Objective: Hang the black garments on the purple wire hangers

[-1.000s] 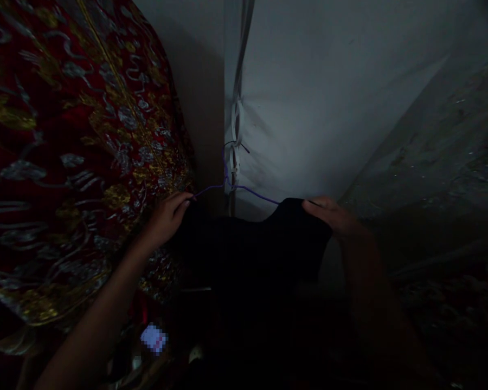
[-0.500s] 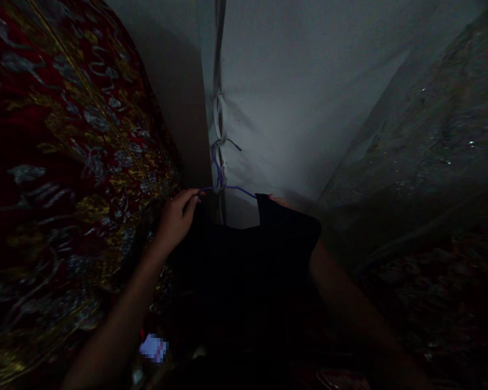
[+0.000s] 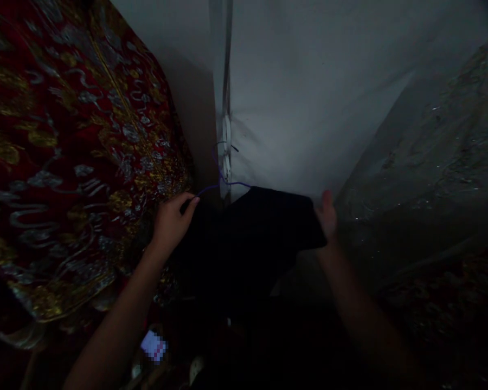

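Observation:
A black garment (image 3: 264, 233), its details lost in the dark, hangs on a thin purple clothes hanger (image 3: 238, 183). The hanger's hook loops at the white bracket on the wall. My left hand (image 3: 174, 219) pinches the garment's left shoulder, right where the hanger's arm enters the cloth. At the other shoulder, my right hand (image 3: 327, 215) is beside the cloth's outer edge with its thumb raised and apart. Some of its fingers are hidden behind the fabric, and it does not appear to grip it.
Red cloth with gold and silver embroidery (image 3: 117, 135) hangs close on the left. A white upright with ring-shaped brackets (image 3: 226, 130) runs up the pale wall (image 3: 293, 108). Sheer, glittering covered fabric (image 3: 435, 173) hangs on the right. A small blurred white item (image 3: 153, 345) lies low.
My right hand has moved outward to the right, from the hanger's arm to the garment's shoulder edge. The right shoulder now spreads wider along the hanger. My left hand keeps its pinch.

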The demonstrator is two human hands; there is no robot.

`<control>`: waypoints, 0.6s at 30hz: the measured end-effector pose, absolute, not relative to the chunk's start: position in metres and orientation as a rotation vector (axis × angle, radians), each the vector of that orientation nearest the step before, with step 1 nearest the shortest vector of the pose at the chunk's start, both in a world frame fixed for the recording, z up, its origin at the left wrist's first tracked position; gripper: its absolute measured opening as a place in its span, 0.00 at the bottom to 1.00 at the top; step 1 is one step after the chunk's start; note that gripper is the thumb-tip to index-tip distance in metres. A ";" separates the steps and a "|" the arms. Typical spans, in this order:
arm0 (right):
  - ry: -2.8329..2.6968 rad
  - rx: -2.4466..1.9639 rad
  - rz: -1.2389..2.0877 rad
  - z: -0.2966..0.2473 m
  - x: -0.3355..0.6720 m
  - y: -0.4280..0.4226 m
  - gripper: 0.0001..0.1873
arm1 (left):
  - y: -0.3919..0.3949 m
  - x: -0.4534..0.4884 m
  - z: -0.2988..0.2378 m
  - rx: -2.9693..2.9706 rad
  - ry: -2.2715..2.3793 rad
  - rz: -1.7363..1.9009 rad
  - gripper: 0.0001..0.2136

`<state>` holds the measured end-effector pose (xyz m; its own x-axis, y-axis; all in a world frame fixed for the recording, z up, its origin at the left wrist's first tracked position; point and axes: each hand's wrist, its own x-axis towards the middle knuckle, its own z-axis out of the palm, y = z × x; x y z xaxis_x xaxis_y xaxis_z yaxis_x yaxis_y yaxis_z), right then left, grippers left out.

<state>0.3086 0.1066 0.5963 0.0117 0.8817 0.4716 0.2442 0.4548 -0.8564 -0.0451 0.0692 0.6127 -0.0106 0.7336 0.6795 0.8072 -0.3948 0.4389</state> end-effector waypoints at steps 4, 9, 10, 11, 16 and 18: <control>-1.467 -0.945 0.986 0.625 0.309 0.087 0.49 | 0.072 -0.040 0.624 -1.975 -1.657 -1.460 0.11; -2.112 -0.432 1.623 0.633 0.281 0.025 0.38 | 0.068 -0.047 0.611 -1.926 -1.690 -1.704 0.11; -2.290 -0.313 1.684 0.630 0.277 0.017 0.33 | 0.062 -0.045 0.605 -1.944 -1.699 -1.766 0.11; -2.425 -0.240 1.701 0.625 0.273 0.011 0.30 | 0.056 -0.039 0.600 -1.972 -1.709 -1.822 0.10; -2.319 -0.545 1.058 0.580 0.263 0.031 0.21 | 0.024 0.013 0.590 -2.200 -1.746 -2.102 0.10; -2.133 -0.689 0.777 0.562 0.262 0.047 0.20 | 0.015 0.035 0.597 -2.419 -1.724 -2.220 0.09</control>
